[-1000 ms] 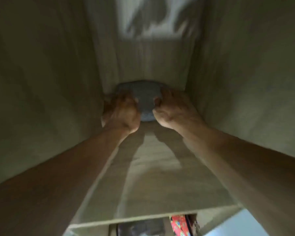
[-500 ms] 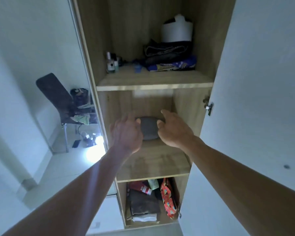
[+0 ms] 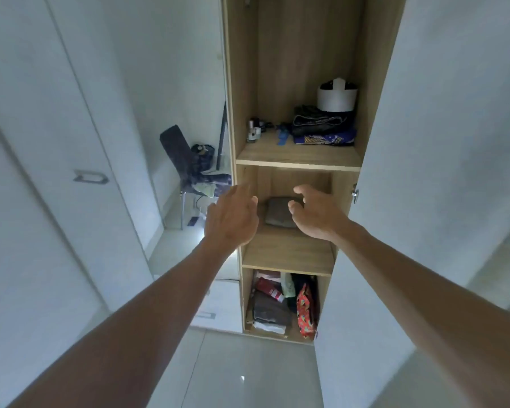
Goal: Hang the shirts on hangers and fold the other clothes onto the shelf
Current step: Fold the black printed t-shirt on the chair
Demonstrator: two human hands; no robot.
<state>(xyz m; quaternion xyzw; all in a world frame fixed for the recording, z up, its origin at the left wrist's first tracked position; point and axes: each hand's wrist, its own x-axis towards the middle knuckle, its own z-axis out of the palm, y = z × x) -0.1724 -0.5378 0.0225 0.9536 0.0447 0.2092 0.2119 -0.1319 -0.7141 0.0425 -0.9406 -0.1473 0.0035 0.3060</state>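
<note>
Folded grey-brown cloth [image 3: 280,212] is lying toward the back of the middle shelf [image 3: 289,254] of the open wardrobe, and it is sitting straight ahead of both hands, deeper into the compartment than either. Its longer side is running roughly front to back, with the fold edges squared to the shelf walls. Left hand [image 3: 233,217] is hovering just to the left of the cloth with fingers loosely spread, its grip apart and holding nothing; right hand [image 3: 315,213] is hovering just to the right, fingers curled a little but also holding nothing, and neither is touching the cloth. Right hand is looking slightly nearer to it, its fingertips overlapping the cloth's right edge in the view. By my judgement this garment is already placed, so the next one is calling for both hands elsewhere.
</note>
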